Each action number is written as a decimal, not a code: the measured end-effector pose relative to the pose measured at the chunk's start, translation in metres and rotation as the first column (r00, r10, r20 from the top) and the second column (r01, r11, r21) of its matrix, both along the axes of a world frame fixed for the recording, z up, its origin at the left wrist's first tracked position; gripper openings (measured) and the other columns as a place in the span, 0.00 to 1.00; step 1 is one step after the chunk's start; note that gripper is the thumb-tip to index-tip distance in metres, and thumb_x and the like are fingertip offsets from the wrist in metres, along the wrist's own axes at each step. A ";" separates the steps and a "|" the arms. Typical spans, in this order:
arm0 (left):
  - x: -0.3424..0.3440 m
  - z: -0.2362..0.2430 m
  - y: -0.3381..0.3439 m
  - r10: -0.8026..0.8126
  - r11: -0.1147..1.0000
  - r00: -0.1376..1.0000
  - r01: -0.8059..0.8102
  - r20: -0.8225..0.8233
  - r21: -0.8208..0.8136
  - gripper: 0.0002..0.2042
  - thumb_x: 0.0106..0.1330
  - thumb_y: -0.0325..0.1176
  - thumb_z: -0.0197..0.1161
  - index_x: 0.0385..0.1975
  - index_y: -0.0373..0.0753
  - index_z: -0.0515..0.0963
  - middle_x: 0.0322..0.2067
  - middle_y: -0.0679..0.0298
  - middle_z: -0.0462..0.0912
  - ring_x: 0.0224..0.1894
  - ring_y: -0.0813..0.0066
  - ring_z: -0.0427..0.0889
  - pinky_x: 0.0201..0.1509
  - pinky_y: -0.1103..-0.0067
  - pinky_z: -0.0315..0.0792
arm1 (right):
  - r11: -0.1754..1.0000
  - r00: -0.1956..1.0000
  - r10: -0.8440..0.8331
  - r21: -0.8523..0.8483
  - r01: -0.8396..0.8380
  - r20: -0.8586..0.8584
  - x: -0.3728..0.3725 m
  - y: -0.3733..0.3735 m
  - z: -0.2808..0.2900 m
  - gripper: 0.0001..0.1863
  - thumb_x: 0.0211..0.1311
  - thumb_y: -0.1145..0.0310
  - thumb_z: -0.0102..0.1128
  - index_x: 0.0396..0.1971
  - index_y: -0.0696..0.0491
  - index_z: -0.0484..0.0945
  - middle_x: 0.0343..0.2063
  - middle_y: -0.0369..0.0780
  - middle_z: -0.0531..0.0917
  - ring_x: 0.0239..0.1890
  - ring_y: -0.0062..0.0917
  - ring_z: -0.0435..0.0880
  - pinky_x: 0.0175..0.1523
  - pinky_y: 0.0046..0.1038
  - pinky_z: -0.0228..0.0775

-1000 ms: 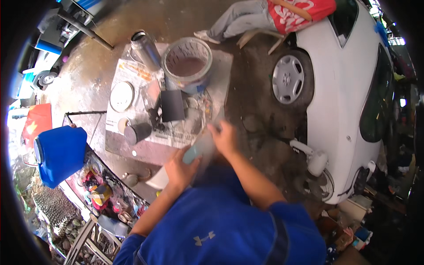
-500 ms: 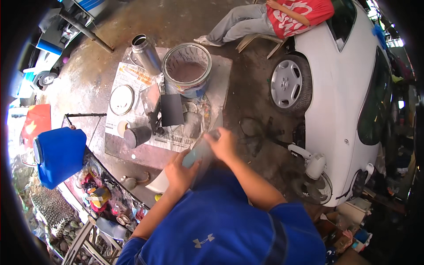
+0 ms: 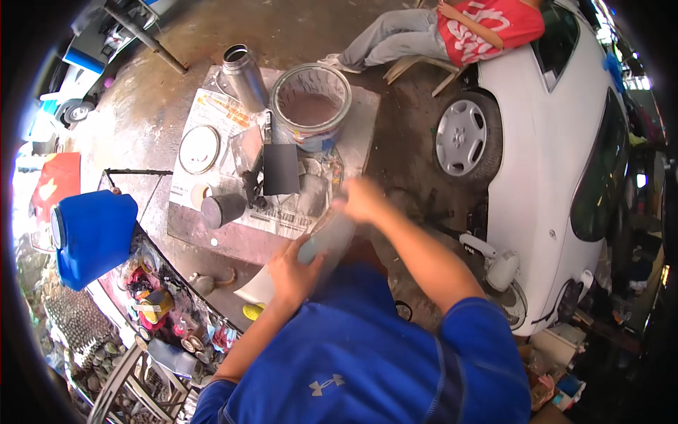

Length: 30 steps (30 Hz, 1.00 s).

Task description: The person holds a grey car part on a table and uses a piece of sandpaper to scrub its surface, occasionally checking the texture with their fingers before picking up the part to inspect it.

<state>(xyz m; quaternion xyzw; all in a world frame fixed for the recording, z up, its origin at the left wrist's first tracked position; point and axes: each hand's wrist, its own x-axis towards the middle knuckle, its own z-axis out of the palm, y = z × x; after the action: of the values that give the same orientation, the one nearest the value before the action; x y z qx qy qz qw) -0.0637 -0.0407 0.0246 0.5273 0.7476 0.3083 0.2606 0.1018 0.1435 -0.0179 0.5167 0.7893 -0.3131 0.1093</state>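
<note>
The left hand [image 3: 291, 274] grips a long, curved, pale panel [image 3: 333, 237] between the blue-shirted torso [image 3: 353, 353] and the grey, paint-stained table [image 3: 364, 120]; the right hand [image 3: 361, 201] blurs at its far end, its hold unclear. With perhaps only 1 hand steadying it, a hard push could make the panel slip, knocking the flat, black, rectangular sheet [image 3: 281, 169].

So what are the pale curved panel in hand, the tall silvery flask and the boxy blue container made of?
Pale curved panel: plastic or metal, perhaps; its smooth matte face leaves it open.
Tall silvery flask: probably metal, softly shiny, with bright streaks.
Boxy blue container: likely moulded plastic, satin, from its even colour and rounded edges.
</note>
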 end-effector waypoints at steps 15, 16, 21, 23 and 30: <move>-0.004 0.000 -0.001 -0.011 1.000 1.000 0.010 -0.028 -0.014 0.21 0.50 0.39 0.79 0.44 0.39 0.86 0.33 0.54 0.87 0.33 0.54 0.87 0.40 0.66 0.81 | 0.760 0.734 -0.418 0.236 0.605 -0.536 0.004 -0.061 -0.039 0.23 0.57 0.54 0.76 0.31 0.60 0.79 0.25 0.55 0.82 0.30 0.53 0.83 0.35 0.43 0.74; -0.007 -0.002 -0.001 -0.006 1.000 0.999 0.006 -0.039 -0.003 0.21 0.50 0.39 0.79 0.45 0.39 0.86 0.33 0.53 0.87 0.33 0.54 0.87 0.40 0.66 0.81 | 0.764 0.732 -0.388 0.249 0.595 -0.560 0.005 -0.079 -0.037 0.23 0.57 0.54 0.77 0.29 0.59 0.78 0.24 0.54 0.81 0.28 0.52 0.83 0.34 0.43 0.73; -0.002 0.012 0.000 -0.030 0.998 1.000 0.030 0.002 -0.059 0.21 0.51 0.39 0.79 0.44 0.38 0.86 0.34 0.53 0.87 0.34 0.54 0.87 0.41 0.66 0.81 | 0.736 0.699 -0.548 0.132 0.664 -0.460 0.009 -0.069 -0.033 0.23 0.56 0.54 0.78 0.27 0.60 0.78 0.25 0.55 0.82 0.30 0.47 0.86 0.36 0.39 0.75; 0.002 0.013 0.005 -0.039 0.997 0.999 0.039 -0.007 -0.067 0.21 0.51 0.36 0.80 0.45 0.36 0.85 0.34 0.53 0.87 0.36 0.55 0.88 0.43 0.67 0.80 | 0.718 0.653 -0.569 0.085 0.691 -0.500 0.014 -0.032 -0.035 0.22 0.58 0.54 0.75 0.27 0.59 0.77 0.28 0.56 0.83 0.34 0.54 0.84 0.40 0.44 0.76; 0.002 0.019 0.004 -0.054 0.994 0.998 0.052 -0.022 -0.100 0.22 0.51 0.37 0.81 0.45 0.35 0.85 0.35 0.53 0.88 0.37 0.55 0.88 0.45 0.67 0.80 | 0.708 0.662 -0.523 0.159 0.689 -0.537 0.001 -0.053 -0.038 0.23 0.58 0.53 0.74 0.29 0.60 0.77 0.30 0.56 0.83 0.35 0.55 0.83 0.40 0.47 0.73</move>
<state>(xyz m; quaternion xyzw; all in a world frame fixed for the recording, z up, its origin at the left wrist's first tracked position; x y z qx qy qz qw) -0.0619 -0.0367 0.0434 0.5370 0.7510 0.2571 0.2855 0.1028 0.0906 -0.0564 0.6757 0.6117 -0.2975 -0.2841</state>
